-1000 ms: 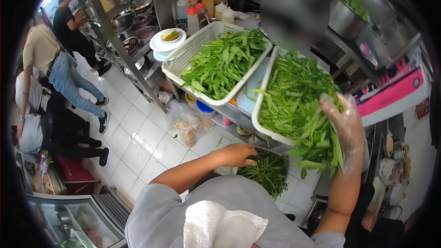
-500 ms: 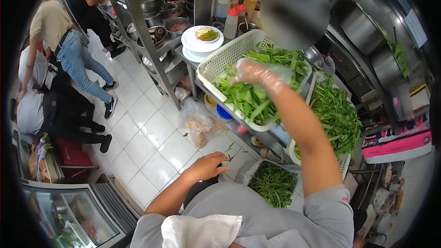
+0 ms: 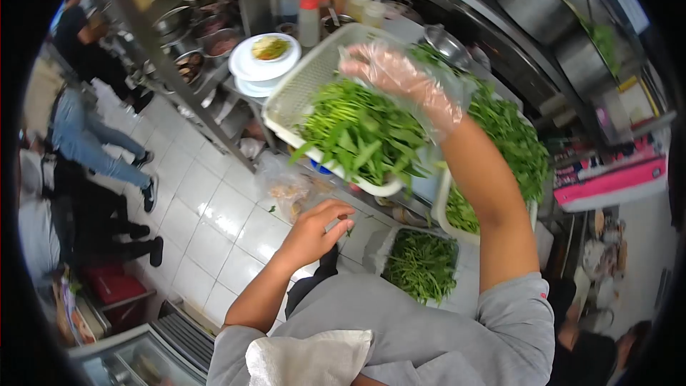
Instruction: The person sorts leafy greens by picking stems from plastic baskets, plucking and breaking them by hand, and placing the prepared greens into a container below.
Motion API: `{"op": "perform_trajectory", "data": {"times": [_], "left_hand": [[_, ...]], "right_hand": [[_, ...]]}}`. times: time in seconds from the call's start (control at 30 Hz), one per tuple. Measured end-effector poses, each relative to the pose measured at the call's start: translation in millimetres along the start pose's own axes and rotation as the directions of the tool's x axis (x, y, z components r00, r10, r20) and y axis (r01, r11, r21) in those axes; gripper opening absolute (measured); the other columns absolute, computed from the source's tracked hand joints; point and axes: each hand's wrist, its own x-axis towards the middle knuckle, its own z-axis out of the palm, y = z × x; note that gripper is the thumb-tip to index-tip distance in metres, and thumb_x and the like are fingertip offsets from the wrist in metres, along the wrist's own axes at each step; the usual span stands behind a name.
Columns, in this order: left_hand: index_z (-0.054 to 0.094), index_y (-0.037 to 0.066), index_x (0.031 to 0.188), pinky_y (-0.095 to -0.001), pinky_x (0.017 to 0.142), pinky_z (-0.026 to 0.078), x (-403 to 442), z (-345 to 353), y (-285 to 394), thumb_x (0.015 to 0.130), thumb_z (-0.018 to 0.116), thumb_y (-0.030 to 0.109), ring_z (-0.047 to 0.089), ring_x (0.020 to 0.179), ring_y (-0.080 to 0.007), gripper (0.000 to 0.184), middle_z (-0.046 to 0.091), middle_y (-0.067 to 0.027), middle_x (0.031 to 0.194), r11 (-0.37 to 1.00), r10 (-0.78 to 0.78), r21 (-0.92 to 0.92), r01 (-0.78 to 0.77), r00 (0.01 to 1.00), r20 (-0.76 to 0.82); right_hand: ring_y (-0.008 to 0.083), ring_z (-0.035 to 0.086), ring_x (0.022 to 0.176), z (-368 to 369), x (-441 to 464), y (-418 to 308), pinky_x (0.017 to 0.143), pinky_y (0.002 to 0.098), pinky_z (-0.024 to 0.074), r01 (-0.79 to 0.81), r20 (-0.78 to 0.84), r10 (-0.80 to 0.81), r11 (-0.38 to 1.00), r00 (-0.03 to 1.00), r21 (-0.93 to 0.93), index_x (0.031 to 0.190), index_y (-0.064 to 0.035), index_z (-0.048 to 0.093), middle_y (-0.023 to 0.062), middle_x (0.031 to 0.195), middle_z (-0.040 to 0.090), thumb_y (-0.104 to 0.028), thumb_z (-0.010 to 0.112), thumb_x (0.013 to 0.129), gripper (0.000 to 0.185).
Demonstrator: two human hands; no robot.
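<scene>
My right hand (image 3: 389,71), in a loose clear plastic glove, is over the far side of a white slotted basket (image 3: 293,75). Its fingers are loosely bent, with nothing visible in them. Long-stemmed leafy greens (image 3: 357,125) lie heaped below and left of that hand, some hanging over the near rim. Bare and empty, my left hand (image 3: 314,232) is held in front of my body, its fingers curved and the thumb apart. More greens (image 3: 511,146) fill a second white basket (image 3: 457,225) on the right, partly behind my right forearm.
A bin of greens (image 3: 421,261) stands low by my body. Stacked white plates (image 3: 250,64) with food and squeeze bottles (image 3: 309,21) stand beyond the basket. A plastic bag (image 3: 282,182) lies on the tiled floor (image 3: 229,207). Other people stand or bend at the left.
The view has shifted, and the baskets appear further left. My right hand has lifted off the greens toward the basket's far side. The greens now lie more gathered in the near part.
</scene>
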Motion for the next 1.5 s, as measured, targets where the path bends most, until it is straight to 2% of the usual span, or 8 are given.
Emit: {"op": "perform_trajectory", "data": {"times": [0.33, 0.4, 0.5, 0.7, 1.13, 1.27, 1.37, 1.5], "left_hand": [[0.056, -0.004, 0.114, -0.0344, 0.086, 0.048, 94.7, 180.2, -45.1, 0.086, 0.055, 0.006, 0.058, 0.100, -0.0333, 0.030, 0.057, -0.0240, 0.117, 0.901, 0.166, 0.365, -0.233, 0.965, 0.205], [0.059, -0.001, 0.112, -0.0341, 0.092, 0.044, 169.4, 300.5, -157.3, 0.082, 0.052, 0.008, 0.053, 0.112, -0.0254, 0.032, 0.057, -0.0188, 0.119, 0.750, -0.252, -0.629, 0.207, 0.968, 0.018], [0.043, 0.006, 0.136, -0.0351, 0.107, 0.029, 214.7, 324.8, -196.2, 0.090, 0.051, 0.019, 0.042, 0.126, -0.0262, 0.048, 0.046, -0.0107, 0.139, 0.776, 0.048, -0.606, -0.174, 0.975, -0.219], [0.032, 0.009, 0.145, -0.0492, 0.112, 0.024, 211.2, 287.0, -163.8, 0.091, 0.057, 0.027, 0.022, 0.140, -0.0351, 0.062, 0.016, -0.0113, 0.155, 0.835, 0.068, 0.547, -0.067, 0.998, 0.018], [0.052, -0.003, 0.123, -0.0423, 0.098, 0.041, 21.3, 304.6, -77.3, 0.081, 0.056, 0.015, 0.051, 0.114, -0.0368, 0.046, 0.053, -0.0224, 0.120, 0.889, 0.009, 0.453, -0.068, 0.991, 0.132], [0.063, 0.000, 0.107, -0.0440, 0.092, 0.044, -31.4, 386.8, -103.2, 0.081, 0.057, 0.019, 0.058, 0.105, -0.0341, 0.032, 0.061, -0.0205, 0.106, 0.943, -0.177, 0.332, -0.010, 0.832, 0.525], [0.068, 0.002, 0.103, -0.0444, 0.088, 0.048, -9.9, 391.2, -42.4, 0.085, 0.055, 0.025, 0.063, 0.099, -0.0337, 0.032, 0.065, -0.0185, 0.108, 0.466, 0.003, 0.289, -0.836, 0.329, 0.944], [0.066, 0.002, 0.110, -0.0423, 0.083, 0.051, 59.8, 404.3, 62.8, 0.086, 0.058, 0.039, 0.065, 0.091, -0.0272, 0.045, 0.067, -0.0165, 0.105, 0.775, -0.413, 0.431, -0.462, 0.146, 0.899]], "right_hand": [[0.0295, 0.054, 0.115, -125.5, -133.2, -28.5, 0.102, 0.0370, 0.0376, 0.029, -0.406, -0.017, 0.999, 0.914, 0.022, 0.119, -0.0102, 0.062, 0.0128, 0.122, 0.060, -0.037, 0.054, 0.087, 0.042], [0.0259, 0.050, 0.121, -133.6, -163.8, -20.1, 0.105, 0.0388, 0.0343, 0.131, -0.431, -0.053, 0.979, 0.901, 0.154, 0.122, 0.0003, 0.058, 0.0146, 0.127, 0.056, -0.041, 0.053, 0.086, 0.056], [0.0229, 0.054, 0.115, -136.0, -233.0, -18.9, 0.101, 0.0382, 0.0378, 0.103, -0.402, -0.089, 0.995, 0.911, 0.015, 0.128, 0.0031, 0.052, 0.0153, 0.128, 0.056, -0.048, 0.043, 0.094, 0.062], [0.0208, 0.059, 0.089, -100.0, -350.7, 53.7, 0.079, 0.0343, 0.0470, -0.031, -0.398, 0.307, 0.823, 0.864, 0.566, 0.124, 0.0006, 0.054, 0.0143, 0.111, 0.062, -0.063, 0.044, 0.090, 0.073], [0.0216, 0.058, 0.090, -63.8, -473.1, 67.9, 0.077, 0.0318, 0.0459, 0.087, -0.391, 0.338, 0.652, 0.856, 0.754, 0.118, 0.0038, 0.052, 0.0136, 0.102, 0.060, -0.062, 0.040, 0.093, 0.071], [0.0210, 0.059, 0.092, -64.0, -484.7, 70.5, 0.077, 0.0317, 0.0459, 0.140, -0.354, 0.207, 0.655, 0.912, 0.743, 0.119, 0.0033, 0.051, 0.0135, 0.102, 0.061, -0.062, 0.039, 0.093, 0.072], [0.0216, 0.059, 0.092, -62.7, -493.8, 62.3, 0.078, 0.0319, 0.0461, 0.104, -0.364, 0.238, 0.696, 0.900, 0.711, 0.119, 0.0034, 0.051, 0.0140, 0.103, 0.061, -0.062, 0.040, 0.092, 0.071], [0.0221, 0.059, 0.094, -72.1, -523.9, 79.1, 0.078, 0.0313, 0.0463, 0.131, -0.375, 0.217, 0.688, 0.901, 0.714, 0.116, 0.0021, 0.052, 0.0136, 0.101, 0.061, -0.061, 0.044, 0.091, 0.068]]}}
